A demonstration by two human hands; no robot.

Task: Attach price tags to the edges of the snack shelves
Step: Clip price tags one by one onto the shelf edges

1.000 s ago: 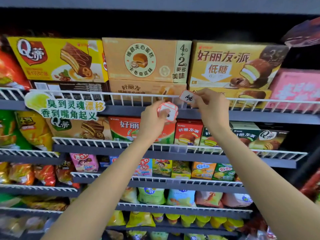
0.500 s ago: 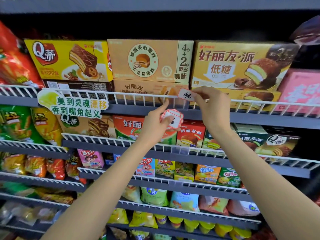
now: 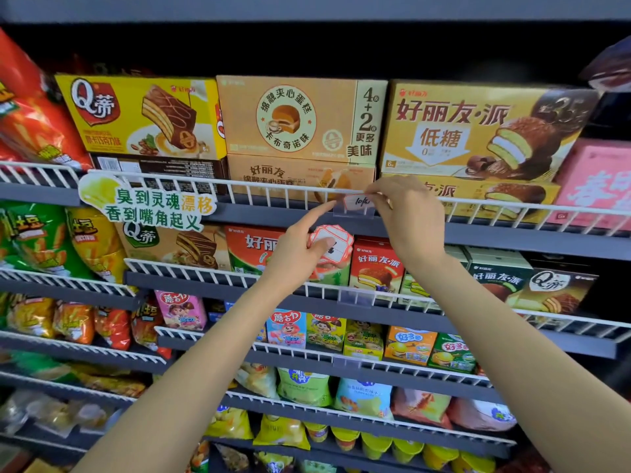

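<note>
A small white price tag [image 3: 358, 201] with red border and handwritten figures sits at the clear plastic holder [image 3: 353, 210] on the top shelf's white wire rail [image 3: 273, 190]. My right hand [image 3: 406, 216] pinches the tag's right end. My left hand [image 3: 300, 247] holds a stack of red-bordered blank tags [image 3: 333, 241] under its thumb, while its index finger stretches up to the holder's left corner.
Cake boxes [image 3: 300, 121] fill the top shelf behind the rail. A green and yellow promo sign [image 3: 150, 208] hangs on the rail at left. Lower shelf edges carry clear holders [image 3: 355, 297] with snack boxes and chip bags behind them.
My right hand brought the written tag down from above the rail into the clear holder. My left index finger reached up to the holder. The camera moved closer.
</note>
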